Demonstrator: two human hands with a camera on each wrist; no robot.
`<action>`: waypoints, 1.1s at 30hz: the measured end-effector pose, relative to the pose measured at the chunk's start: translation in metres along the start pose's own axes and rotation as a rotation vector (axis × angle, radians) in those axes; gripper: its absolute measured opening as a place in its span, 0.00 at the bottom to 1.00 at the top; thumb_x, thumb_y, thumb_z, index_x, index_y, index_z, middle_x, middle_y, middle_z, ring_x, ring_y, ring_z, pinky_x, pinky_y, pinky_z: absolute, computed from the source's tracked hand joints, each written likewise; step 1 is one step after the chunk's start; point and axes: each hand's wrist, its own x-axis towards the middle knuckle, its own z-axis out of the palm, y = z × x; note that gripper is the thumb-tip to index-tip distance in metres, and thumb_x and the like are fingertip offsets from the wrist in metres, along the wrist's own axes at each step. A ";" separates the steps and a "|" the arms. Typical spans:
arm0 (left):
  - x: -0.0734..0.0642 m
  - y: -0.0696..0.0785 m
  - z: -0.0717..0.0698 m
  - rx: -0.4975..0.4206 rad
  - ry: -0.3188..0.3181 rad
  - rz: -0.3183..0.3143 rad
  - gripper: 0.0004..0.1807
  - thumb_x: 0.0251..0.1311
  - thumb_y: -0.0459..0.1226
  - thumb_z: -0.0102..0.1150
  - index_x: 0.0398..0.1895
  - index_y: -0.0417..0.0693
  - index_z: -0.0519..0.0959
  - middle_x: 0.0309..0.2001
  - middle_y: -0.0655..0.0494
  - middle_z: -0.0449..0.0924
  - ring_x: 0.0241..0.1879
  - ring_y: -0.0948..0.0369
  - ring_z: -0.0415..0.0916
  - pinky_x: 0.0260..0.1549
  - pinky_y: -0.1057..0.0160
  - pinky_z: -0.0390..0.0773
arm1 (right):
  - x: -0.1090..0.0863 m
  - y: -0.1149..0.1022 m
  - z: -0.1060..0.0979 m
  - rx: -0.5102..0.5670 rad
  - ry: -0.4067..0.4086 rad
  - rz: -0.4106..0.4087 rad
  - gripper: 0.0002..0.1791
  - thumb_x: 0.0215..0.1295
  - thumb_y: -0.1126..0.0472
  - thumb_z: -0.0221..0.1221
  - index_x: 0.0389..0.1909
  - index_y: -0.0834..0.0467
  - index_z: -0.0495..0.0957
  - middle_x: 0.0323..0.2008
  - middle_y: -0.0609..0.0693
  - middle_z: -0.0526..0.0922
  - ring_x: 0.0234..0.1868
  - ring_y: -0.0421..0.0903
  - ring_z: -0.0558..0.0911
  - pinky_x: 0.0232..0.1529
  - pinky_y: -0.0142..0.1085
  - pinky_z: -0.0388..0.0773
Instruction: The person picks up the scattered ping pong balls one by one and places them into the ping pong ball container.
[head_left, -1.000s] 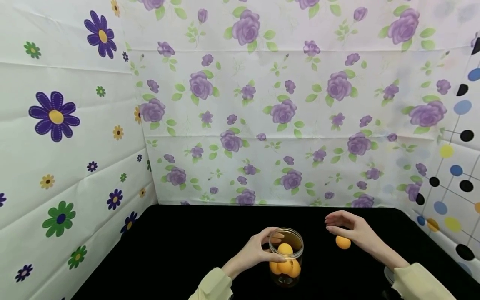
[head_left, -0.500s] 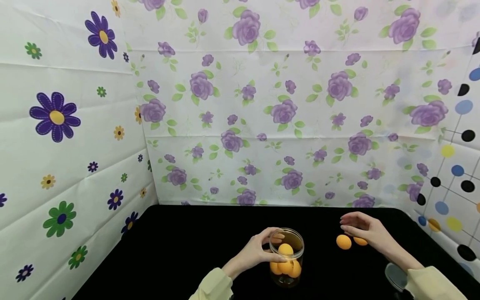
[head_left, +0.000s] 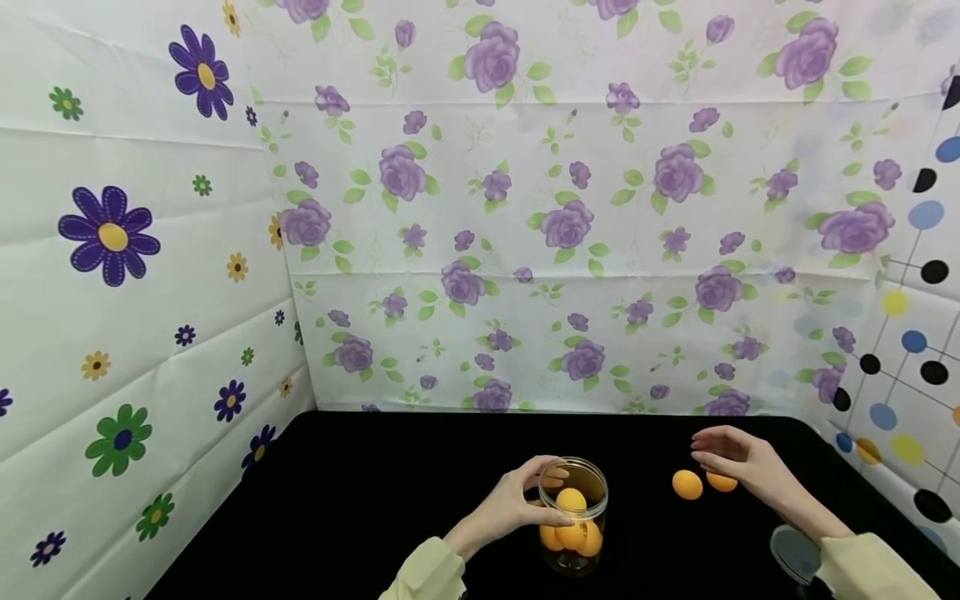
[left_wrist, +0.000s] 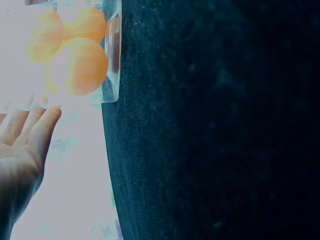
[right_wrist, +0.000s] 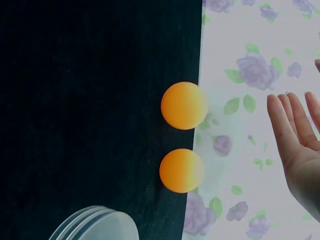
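My left hand grips a clear, lidless jar near its rim, thumb on the near side and fingers round the far side. Several orange ping-pong balls are inside the upright jar. In the left wrist view the jar is partly washed out by glare. My right hand hovers, holding nothing, its fingers loosely bent. Below and to its left lies a loose orange ball; a second orange ball is partly covered by the hand in the head view. Both balls show whole and apart in the right wrist view.
A round, pale translucent lid lies on the black tabletop, beside the right forearm and partly behind the sleeve. Flower-patterned sheets stand behind and to the left, with a dotted sheet on the right.
My right hand has moved to the right, away from the jar, uncovering the second loose ball and more of the lid. The left hand and jar have stayed put.
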 end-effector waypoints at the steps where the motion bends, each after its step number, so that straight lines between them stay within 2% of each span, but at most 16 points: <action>1: 0.000 0.000 0.000 0.001 0.000 0.000 0.32 0.53 0.42 0.64 0.62 0.55 0.64 0.56 0.53 0.68 0.54 0.58 0.66 0.45 0.60 0.71 | 0.000 0.001 -0.001 -0.042 0.015 0.006 0.19 0.65 0.67 0.52 0.52 0.76 0.65 0.46 0.63 0.75 0.41 0.42 0.79 0.37 0.37 0.76; 4: -0.001 0.001 0.000 0.005 0.000 0.000 0.32 0.53 0.41 0.64 0.62 0.55 0.64 0.56 0.53 0.68 0.54 0.57 0.66 0.45 0.60 0.71 | -0.002 0.005 -0.004 -0.154 0.062 0.041 0.20 0.64 0.63 0.54 0.52 0.72 0.67 0.46 0.65 0.74 0.41 0.39 0.78 0.37 0.33 0.75; 7: -0.001 0.002 0.000 0.007 -0.002 0.004 0.33 0.53 0.40 0.64 0.63 0.53 0.63 0.56 0.53 0.68 0.54 0.55 0.66 0.45 0.59 0.71 | -0.003 0.009 -0.007 -0.224 0.095 0.080 0.21 0.63 0.59 0.56 0.52 0.69 0.69 0.46 0.63 0.75 0.40 0.37 0.77 0.37 0.31 0.74; 13: 0.000 0.001 0.000 0.008 0.002 0.011 0.33 0.52 0.41 0.65 0.62 0.55 0.64 0.56 0.53 0.69 0.54 0.56 0.66 0.45 0.60 0.71 | -0.004 0.014 -0.012 -0.259 0.120 0.089 0.22 0.63 0.58 0.56 0.52 0.69 0.69 0.46 0.63 0.75 0.40 0.36 0.77 0.36 0.32 0.74; 15: -0.002 0.008 0.001 0.008 0.003 0.019 0.33 0.53 0.40 0.64 0.62 0.52 0.64 0.55 0.51 0.69 0.54 0.54 0.66 0.45 0.60 0.71 | -0.004 0.015 -0.013 -0.270 0.124 0.084 0.22 0.63 0.59 0.56 0.53 0.70 0.68 0.46 0.63 0.75 0.39 0.36 0.77 0.36 0.31 0.74; 20: -0.003 0.008 0.002 0.007 0.006 0.016 0.33 0.53 0.39 0.64 0.62 0.51 0.64 0.56 0.50 0.69 0.54 0.53 0.66 0.45 0.61 0.71 | -0.005 0.020 -0.016 -0.314 0.142 0.071 0.22 0.63 0.60 0.56 0.53 0.70 0.67 0.45 0.64 0.74 0.39 0.35 0.76 0.36 0.30 0.73; 22: -0.001 0.001 0.001 0.006 0.006 0.010 0.33 0.53 0.40 0.64 0.62 0.54 0.64 0.56 0.52 0.69 0.54 0.55 0.66 0.45 0.60 0.71 | -0.006 0.023 -0.017 -0.333 0.152 0.081 0.22 0.63 0.59 0.56 0.53 0.69 0.68 0.46 0.64 0.74 0.39 0.34 0.76 0.35 0.31 0.74; 27: 0.000 0.001 0.001 0.004 0.004 0.017 0.32 0.53 0.41 0.64 0.62 0.55 0.64 0.56 0.53 0.69 0.54 0.56 0.66 0.45 0.59 0.71 | -0.006 0.027 -0.018 -0.374 0.170 0.113 0.24 0.63 0.57 0.57 0.53 0.68 0.68 0.47 0.66 0.74 0.38 0.33 0.75 0.34 0.32 0.74; 30: 0.000 0.001 0.000 0.005 0.003 0.019 0.32 0.53 0.41 0.64 0.62 0.55 0.64 0.56 0.53 0.69 0.54 0.56 0.66 0.45 0.60 0.71 | -0.007 0.029 -0.018 -0.409 0.191 0.134 0.25 0.62 0.55 0.58 0.53 0.68 0.68 0.47 0.66 0.73 0.39 0.38 0.76 0.35 0.36 0.74; 33: -0.001 0.001 0.000 -0.001 0.004 0.016 0.32 0.53 0.40 0.64 0.62 0.55 0.64 0.56 0.53 0.69 0.54 0.57 0.67 0.45 0.61 0.71 | -0.007 0.030 -0.018 -0.426 0.206 0.167 0.27 0.61 0.54 0.58 0.53 0.69 0.68 0.47 0.67 0.72 0.41 0.49 0.77 0.36 0.42 0.75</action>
